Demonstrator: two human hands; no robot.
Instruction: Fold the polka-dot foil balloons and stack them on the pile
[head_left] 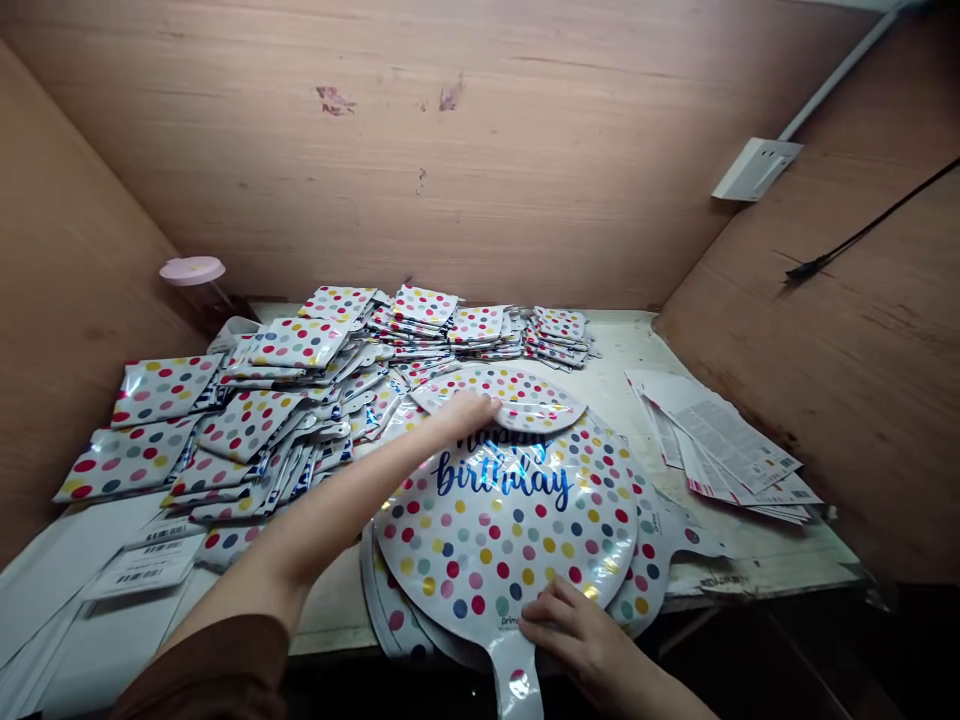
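Observation:
A flat polka-dot foil balloon (517, 545) lettered "happy birthday" lies on top of more flat balloons, its tail towards me. Its far edge is folded over into a curved flap (540, 402). My left hand (474, 408) reaches across with its closed fingers on this flap, at the crease. At the near edge, beside the tail, my right hand (574, 635) has its fingers curled over the balloon; its thumb is hidden. Under the top balloon, other flat balloons (646, 560) stick out on both sides.
Folded balloon packets (300, 343) are piled at the left and along the back. Printed cards (724, 435) lie at the right, barcode-marked papers (146, 565) at the left. A pink-lidded cup (193, 270) stands in the back left corner. Wooden panels (450, 150) enclose the table.

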